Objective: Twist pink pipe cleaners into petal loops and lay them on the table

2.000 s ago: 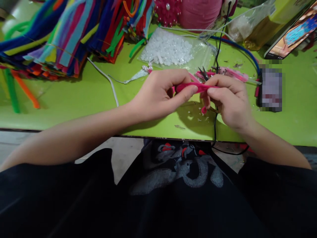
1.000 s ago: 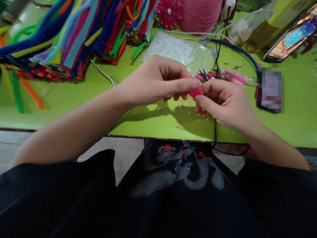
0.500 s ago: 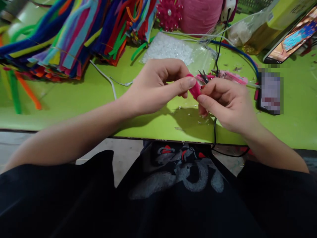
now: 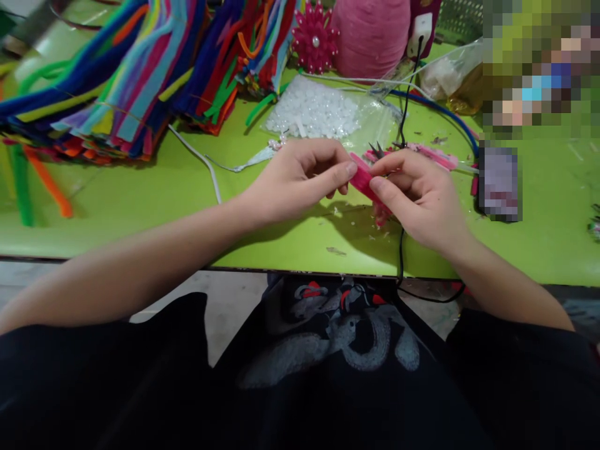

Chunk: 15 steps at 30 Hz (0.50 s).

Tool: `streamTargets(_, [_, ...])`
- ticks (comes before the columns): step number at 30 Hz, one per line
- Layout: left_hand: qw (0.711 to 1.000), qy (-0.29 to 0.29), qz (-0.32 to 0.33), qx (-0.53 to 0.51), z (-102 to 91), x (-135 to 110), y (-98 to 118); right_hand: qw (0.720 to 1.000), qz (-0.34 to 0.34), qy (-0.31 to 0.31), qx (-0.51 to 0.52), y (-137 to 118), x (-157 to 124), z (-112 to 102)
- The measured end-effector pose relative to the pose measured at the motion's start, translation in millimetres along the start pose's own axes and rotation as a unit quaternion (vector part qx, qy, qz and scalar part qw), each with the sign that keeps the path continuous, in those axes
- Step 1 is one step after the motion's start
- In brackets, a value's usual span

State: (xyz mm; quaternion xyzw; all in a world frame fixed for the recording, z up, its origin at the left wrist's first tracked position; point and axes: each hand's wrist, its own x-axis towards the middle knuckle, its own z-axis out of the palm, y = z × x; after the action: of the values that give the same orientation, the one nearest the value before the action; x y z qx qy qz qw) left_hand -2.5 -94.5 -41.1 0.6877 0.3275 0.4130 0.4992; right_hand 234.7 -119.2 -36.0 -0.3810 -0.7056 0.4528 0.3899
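Observation:
Between my two hands is a bright pink fuzzy chenille stem piece (image 4: 362,177), folded or looped into a short strip. My left hand (image 4: 300,181) pinches its upper left end between thumb and index finger. My right hand (image 4: 419,197) pinches the other end with thumb and forefinger, and more pink shows below its fingers. Dark pointed metal tips (image 4: 376,150), perhaps of pliers or scissors, lie just behind my right hand. Beside them are pink stem pieces (image 4: 435,156) on the table. The inner fingers of both hands are partly hidden.
Bundles of coloured chenille stems (image 4: 135,81) lie at the back left. Behind my hands are a bag of white beads (image 4: 314,109), a pink flower (image 4: 315,39) and a pink roll (image 4: 372,37). A black cable (image 4: 402,256) crosses the table edge; a phone (image 4: 499,181) lies right.
My right fingers have shifted on the pink piece, and more of it shows between my hands. It now slants down to the right. The view has moved slightly.

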Motion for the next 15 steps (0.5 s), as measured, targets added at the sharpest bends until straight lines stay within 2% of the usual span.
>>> streamTargets(7, [0.999, -0.032, -0.024, 0.0, 3.5, -2, 4, 0.998, -0.04, 0.005, -0.056, -3, -1, 0])
streamTargets(12, [0.997, 0.014, -0.05, -0.051, 13.4, -6, 2, 0.997, -0.048, 0.002, -0.067, -5, 0, -1])
streamTargets(15, [0.993, 0.048, -0.062, -0.085, 14.2, -6, -2, 0.998, -0.025, -0.001, -0.057, -5, 2, -2])
